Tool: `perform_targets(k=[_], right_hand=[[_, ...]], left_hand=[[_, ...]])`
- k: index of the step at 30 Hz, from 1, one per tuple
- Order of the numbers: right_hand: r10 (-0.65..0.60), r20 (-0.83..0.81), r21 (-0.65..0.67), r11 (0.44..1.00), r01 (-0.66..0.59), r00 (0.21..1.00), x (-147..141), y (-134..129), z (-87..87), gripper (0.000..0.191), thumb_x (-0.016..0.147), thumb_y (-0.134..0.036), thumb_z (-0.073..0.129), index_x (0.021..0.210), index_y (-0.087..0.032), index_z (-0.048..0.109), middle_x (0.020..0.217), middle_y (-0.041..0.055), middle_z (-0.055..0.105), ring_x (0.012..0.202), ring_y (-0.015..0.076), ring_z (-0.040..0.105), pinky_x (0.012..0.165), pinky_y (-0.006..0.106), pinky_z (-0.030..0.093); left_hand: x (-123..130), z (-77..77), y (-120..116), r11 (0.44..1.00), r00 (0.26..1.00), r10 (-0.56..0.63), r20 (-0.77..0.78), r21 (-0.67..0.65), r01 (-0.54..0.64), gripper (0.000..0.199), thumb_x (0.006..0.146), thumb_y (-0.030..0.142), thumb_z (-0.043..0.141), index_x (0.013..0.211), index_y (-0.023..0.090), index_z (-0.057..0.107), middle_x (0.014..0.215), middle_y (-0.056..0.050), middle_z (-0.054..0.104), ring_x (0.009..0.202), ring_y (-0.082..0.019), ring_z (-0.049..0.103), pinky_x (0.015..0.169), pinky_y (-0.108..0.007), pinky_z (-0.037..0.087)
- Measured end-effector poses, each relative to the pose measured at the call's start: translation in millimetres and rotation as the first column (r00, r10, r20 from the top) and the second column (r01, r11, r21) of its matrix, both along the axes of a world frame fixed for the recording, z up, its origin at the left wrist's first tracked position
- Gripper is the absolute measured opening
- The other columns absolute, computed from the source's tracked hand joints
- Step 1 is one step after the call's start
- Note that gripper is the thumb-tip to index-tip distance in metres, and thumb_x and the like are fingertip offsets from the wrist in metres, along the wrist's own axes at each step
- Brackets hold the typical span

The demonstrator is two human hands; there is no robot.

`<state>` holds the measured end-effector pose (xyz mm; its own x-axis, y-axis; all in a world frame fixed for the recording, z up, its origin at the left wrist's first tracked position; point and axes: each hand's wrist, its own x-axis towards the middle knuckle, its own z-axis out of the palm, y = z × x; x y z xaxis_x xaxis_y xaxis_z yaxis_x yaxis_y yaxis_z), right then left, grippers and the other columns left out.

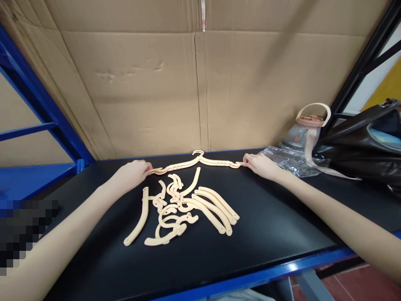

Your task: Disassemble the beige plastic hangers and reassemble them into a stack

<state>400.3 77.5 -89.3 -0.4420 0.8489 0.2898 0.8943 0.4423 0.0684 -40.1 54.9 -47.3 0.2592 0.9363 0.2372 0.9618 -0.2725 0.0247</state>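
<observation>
A cream folding clothes hanger (215, 161) lies spread out at the back of the black tabletop, its hook pointing to the cardboard. My left hand (137, 171) pinches its left end. At the other end, the fingers of my right hand (260, 164) are closed on the right tip. In front of the hanger lies a loose pile of cream hanger parts: several curved arms (216, 209) side by side on the right, small hook pieces (175, 186) in the middle, and one long arm (142, 217) apart on the left.
A tall cardboard sheet (140, 83) stands behind the black tabletop (269, 234). On the right are a clear bottle (302, 133) with a handle and strap, crumpled plastic wrap (282, 156) and a black bag (354, 142). Blue frame posts (40, 96) rise at the left.
</observation>
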Motion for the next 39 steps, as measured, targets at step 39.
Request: perform_targets(k=[39], right_hand=[[0.208, -0.164, 0.103, 0.976, -0.193, 0.964, -32, -57, 36.6, 0.028, 0.092, -0.035, 0.046, 0.115, -0.022, 0.054, 0.115, 0.0100, 0.056, 0.102, 0.0259, 0.057, 0.091, 0.040, 0.045]], left_hand=[[80, 12.4, -52, 0.962, 0.962, -0.273, -0.032, -0.019, 0.272, 0.031, 0.089, 0.045, 0.042, 0.086, 0.022, 0.063, 0.095, -0.004, 0.065, 0.095, -0.023, 0.057, 0.078, -0.032, 0.044]])
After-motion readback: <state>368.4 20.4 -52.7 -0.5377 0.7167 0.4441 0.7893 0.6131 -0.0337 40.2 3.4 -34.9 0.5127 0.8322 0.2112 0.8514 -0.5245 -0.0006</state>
